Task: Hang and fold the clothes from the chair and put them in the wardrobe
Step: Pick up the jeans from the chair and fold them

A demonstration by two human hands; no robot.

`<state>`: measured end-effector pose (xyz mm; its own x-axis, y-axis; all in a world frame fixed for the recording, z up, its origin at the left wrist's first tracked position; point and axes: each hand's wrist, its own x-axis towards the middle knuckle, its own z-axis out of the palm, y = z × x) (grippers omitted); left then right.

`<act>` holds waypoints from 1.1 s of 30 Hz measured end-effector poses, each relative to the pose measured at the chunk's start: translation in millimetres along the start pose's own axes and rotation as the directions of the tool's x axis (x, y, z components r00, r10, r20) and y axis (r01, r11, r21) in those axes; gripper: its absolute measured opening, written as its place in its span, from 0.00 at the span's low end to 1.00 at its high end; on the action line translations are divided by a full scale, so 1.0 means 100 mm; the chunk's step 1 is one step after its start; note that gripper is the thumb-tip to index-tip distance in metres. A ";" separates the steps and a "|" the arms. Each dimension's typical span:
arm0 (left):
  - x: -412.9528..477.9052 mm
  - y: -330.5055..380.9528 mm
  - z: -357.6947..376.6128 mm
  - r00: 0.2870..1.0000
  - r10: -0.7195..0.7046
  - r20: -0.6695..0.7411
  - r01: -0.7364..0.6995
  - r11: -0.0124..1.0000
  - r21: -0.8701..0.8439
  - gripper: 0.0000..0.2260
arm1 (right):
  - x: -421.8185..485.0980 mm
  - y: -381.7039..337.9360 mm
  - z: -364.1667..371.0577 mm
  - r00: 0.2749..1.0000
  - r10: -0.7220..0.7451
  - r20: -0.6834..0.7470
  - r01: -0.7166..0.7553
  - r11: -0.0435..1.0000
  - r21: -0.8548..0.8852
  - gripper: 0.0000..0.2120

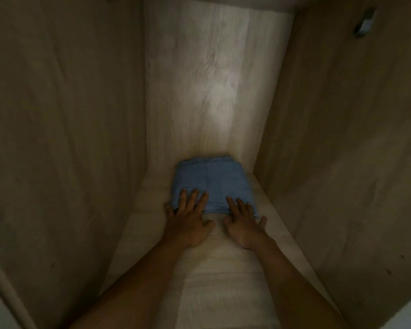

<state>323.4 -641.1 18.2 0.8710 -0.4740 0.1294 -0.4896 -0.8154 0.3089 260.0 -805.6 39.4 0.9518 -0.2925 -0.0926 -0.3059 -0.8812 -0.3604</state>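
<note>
From the head view, the folded blue garment (211,184) lies deep on the wardrobe shelf (214,276). The left hand (188,222) and right hand (243,224), apart, press flat-fingered on its near edge, probably seating it against the back panel (214,91).

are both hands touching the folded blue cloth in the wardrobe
Touching. The head view shows the straight fingers of the left hand and right hand lying on the near edge of the folded blue cloth.
</note>
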 end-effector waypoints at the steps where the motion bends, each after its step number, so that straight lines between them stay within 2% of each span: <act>1: 0.04 0.00 0.01 1.000 0.002 -0.010 -0.002 1.000 0.007 0.35 | 0.04 0.00 0.02 1.000 0.000 -0.018 0.000 1.000 -0.007 0.31; 6: 0.19 -0.04 0.06 0.999 0.009 -0.050 -0.008 1.000 0.010 0.39 | 0.12 0.01 0.10 0.996 -0.025 -0.083 0.022 0.999 -0.043 0.31; 9: 0.13 -0.04 0.06 0.985 0.021 -0.169 -0.017 1.000 0.023 0.42 | 0.05 0.02 0.14 0.943 -0.108 -0.314 0.101 0.994 -0.037 0.28; 11: 0.06 -0.03 0.05 0.952 0.046 -0.301 -0.018 0.995 0.096 0.39 | 0.00 0.02 0.16 0.877 -0.164 -0.452 0.125 0.986 -0.114 0.27; 12: 0.04 -0.03 0.06 0.931 0.066 -0.358 -0.021 0.992 0.128 0.36 | -0.01 0.02 0.17 0.866 -0.176 -0.468 0.122 0.982 -0.143 0.26; 14: 0.02 -0.05 0.07 0.909 0.080 -0.410 -0.028 0.991 0.132 0.33 | -0.01 0.01 0.19 0.892 -0.147 -0.428 0.111 0.988 -0.108 0.21; 16: 0.01 -0.06 0.08 0.919 0.075 -0.388 -0.029 0.992 0.125 0.33 | 0.01 0.02 0.18 0.918 -0.115 -0.379 0.100 0.993 -0.058 0.20; 21: -0.21 -0.05 0.01 0.969 0.042 -0.242 -0.024 0.997 0.076 0.36 | -0.15 0.03 0.18 0.918 -0.158 -0.363 0.171 0.985 0.004 0.21; 25: -0.60 0.07 -0.11 0.990 -0.044 -0.137 0.030 0.994 -0.103 0.38 | -0.52 0.03 0.23 0.911 -0.202 -0.360 0.222 0.975 0.014 0.19; 29: -1.16 0.22 -0.37 0.989 -0.072 -0.132 0.056 0.991 -0.121 0.38 | -1.02 0.01 0.21 0.941 -0.195 -0.278 0.213 0.976 0.035 0.23; 33: -1.84 0.43 -0.60 0.977 -0.111 -0.184 0.082 0.985 -0.154 0.36 | -1.59 0.04 0.11 0.933 -0.237 -0.271 0.259 0.965 0.050 0.23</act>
<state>144.8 -569.1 63.7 0.9123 -0.3116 0.2656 -0.4040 -0.7906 0.4603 107.9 -758.4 42.2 0.9539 -0.1651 0.2508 -0.0471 -0.9072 -0.4181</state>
